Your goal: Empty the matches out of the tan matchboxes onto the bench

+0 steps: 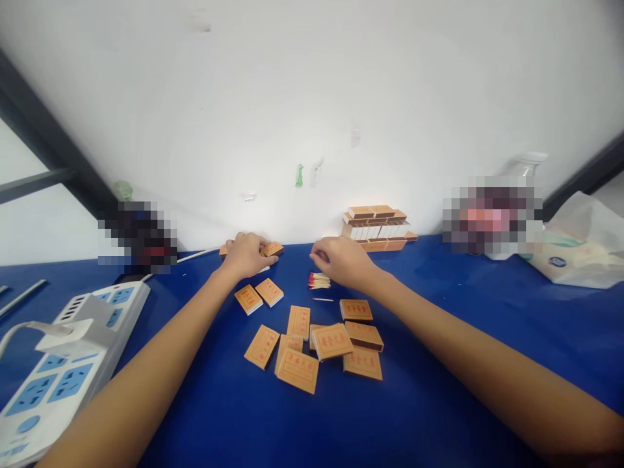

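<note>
My left hand (246, 255) is by the wall, its fingers curled down over something mostly hidden; a white edge shows under the thumb. Right beside it lies an orange matchbox (272, 249). My right hand (340, 259) hovers just behind a small pile of red-tipped matches (319, 281). Its fingers are bent into a pinch, and whatever they hold is too small to make out. One single match (322, 299) lies in front of the pile. Two matchboxes (270, 292) sit side by side in front of my left hand.
Several loose matchboxes (298, 370) lie scattered and overlapping on the blue table (273, 432). A stacked structure of matchboxes (375, 231) stands against the white wall. At left is a power strip (73, 364) with a plugged-in adapter; at right, a tissue pack (580, 250).
</note>
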Demonstrator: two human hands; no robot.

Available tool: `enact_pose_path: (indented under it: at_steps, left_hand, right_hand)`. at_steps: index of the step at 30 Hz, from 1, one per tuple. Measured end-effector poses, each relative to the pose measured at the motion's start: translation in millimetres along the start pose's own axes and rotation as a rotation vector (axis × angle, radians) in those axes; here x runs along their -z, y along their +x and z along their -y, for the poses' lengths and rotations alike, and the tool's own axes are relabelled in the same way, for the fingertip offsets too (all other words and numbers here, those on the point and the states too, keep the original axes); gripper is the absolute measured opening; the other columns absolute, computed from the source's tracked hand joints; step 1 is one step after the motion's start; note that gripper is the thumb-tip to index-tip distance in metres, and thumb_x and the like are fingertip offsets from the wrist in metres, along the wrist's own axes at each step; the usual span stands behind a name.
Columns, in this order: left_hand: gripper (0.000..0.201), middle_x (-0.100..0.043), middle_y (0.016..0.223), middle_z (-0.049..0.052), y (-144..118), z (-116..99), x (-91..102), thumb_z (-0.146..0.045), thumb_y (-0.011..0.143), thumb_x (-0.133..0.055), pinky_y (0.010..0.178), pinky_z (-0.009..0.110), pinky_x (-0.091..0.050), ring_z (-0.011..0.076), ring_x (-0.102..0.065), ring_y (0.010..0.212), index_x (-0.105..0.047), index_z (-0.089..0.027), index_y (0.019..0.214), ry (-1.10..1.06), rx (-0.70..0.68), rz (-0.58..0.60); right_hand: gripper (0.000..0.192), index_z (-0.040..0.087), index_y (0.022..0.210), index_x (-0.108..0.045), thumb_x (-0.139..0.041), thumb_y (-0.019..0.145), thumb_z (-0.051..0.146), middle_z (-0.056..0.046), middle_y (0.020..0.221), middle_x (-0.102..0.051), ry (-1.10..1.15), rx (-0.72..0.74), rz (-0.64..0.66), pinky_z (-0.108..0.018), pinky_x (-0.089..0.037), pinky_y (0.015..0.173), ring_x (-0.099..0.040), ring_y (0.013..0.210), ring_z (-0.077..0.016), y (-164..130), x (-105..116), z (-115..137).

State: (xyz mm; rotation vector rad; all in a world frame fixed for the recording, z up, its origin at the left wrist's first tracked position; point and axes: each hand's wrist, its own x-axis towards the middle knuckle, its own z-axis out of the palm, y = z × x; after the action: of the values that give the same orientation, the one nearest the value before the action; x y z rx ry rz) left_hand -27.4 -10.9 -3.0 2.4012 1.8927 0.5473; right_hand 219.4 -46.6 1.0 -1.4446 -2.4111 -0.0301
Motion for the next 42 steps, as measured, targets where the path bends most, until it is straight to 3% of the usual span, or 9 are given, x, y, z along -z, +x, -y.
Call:
enact_pose_path:
  at_steps: [3, 7, 10, 15, 22, 26, 30, 42]
  left_hand:
    - [0.020, -0.078, 0.093, 0.008, -2, -4, 2.0, -0.039, 0.076, -0.078, 0.094, 0.051, -0.045, 0.0337, -0.066, 0.100, -0.080, -0.024, 0.089, -0.044, -0.042, -0.006]
    - [0.022, -0.078, 0.099, 0.005, -5, -17, 3.6, -0.031, 0.080, -0.074, 0.089, 0.037, -0.051, 0.0238, -0.069, 0.094, -0.077, -0.022, 0.099, -0.364, -0.244, -0.003]
    - [0.024, -0.077, 0.101, 0.005, -7, -26, 3.3, -0.029, 0.081, -0.073, 0.084, 0.033, -0.052, 0.0208, -0.069, 0.090, -0.076, -0.020, 0.104, -0.438, -0.314, -0.040]
    - [0.030, -0.078, 0.106, 0.003, -9, -33, 4.7, -0.032, 0.084, -0.075, 0.081, 0.031, -0.052, 0.0191, -0.069, 0.090, -0.075, -0.020, 0.112, -0.487, -0.346, -0.051]
    - [0.034, -0.076, 0.115, 0.006, -9, -34, 3.7, -0.035, 0.086, -0.075, 0.081, 0.033, -0.054, 0.0211, -0.069, 0.095, -0.075, -0.021, 0.118, -0.457, -0.379, -0.038]
    - [0.038, -0.078, 0.109, 0.007, -8, -32, 3.8, -0.036, 0.083, -0.080, 0.079, 0.034, -0.055, 0.0208, -0.069, 0.087, -0.075, -0.020, 0.117, -0.427, -0.358, 0.008]
    - [0.027, -0.079, 0.098, 0.004, -7, -30, 7.3, -0.035, 0.084, -0.079, 0.076, 0.033, -0.054, 0.0188, -0.068, 0.079, -0.078, -0.021, 0.107, -0.411, -0.372, 0.012]
    - [0.028, -0.078, 0.100, 0.002, -5, -21, 11.8, -0.033, 0.084, -0.077, 0.079, 0.032, -0.053, 0.0178, -0.068, 0.085, -0.077, -0.022, 0.110, -0.459, -0.350, 0.034]
  right_hand:
    - [0.016, 0.017, 0.093, -0.075, -0.062, 0.095, 0.026, -0.003, 0.081, -0.072, 0.356, -0.050, -0.033, -0.026, -0.043, 0.066, -0.061, 0.071, -0.0140, 5, -5, 4]
    - [0.024, 0.015, 0.111, -0.070, -0.061, 0.098, 0.034, -0.005, 0.094, -0.069, 0.871, -0.271, -0.041, -0.021, -0.045, 0.052, -0.062, 0.066, -0.0113, 6, -9, 15]
    - [0.021, 0.014, 0.107, -0.066, -0.059, 0.100, 0.032, -0.004, 0.087, -0.065, 1.064, -0.425, -0.026, -0.019, -0.042, 0.042, -0.059, 0.058, -0.0098, 5, -8, 22]
    - [0.010, 0.015, 0.102, -0.062, -0.063, 0.098, 0.024, 0.001, 0.074, -0.060, 1.165, -0.554, -0.134, -0.018, -0.040, 0.038, -0.054, 0.053, -0.0084, 4, -5, 23]
    - [0.016, 0.015, 0.085, -0.065, -0.063, 0.096, 0.026, 0.005, 0.056, -0.052, 1.216, -0.544, -0.082, -0.017, -0.036, 0.039, -0.048, 0.049, -0.0085, 2, -8, 20]
    - [0.019, 0.017, 0.077, -0.060, -0.063, 0.095, 0.024, 0.005, 0.054, -0.051, 1.188, -0.588, -0.122, -0.018, -0.035, 0.040, -0.045, 0.046, -0.0080, 3, -10, 17]
    - [0.023, 0.018, 0.072, -0.056, -0.060, 0.095, 0.022, 0.004, 0.054, -0.051, 1.167, -0.613, -0.151, -0.018, -0.034, 0.040, -0.044, 0.045, -0.0082, 4, -11, 11]
    - [0.024, 0.019, 0.071, -0.054, -0.058, 0.094, 0.023, 0.004, 0.056, -0.049, 1.113, -0.658, -0.183, -0.020, -0.034, 0.040, -0.044, 0.045, -0.0086, 4, -11, 2]
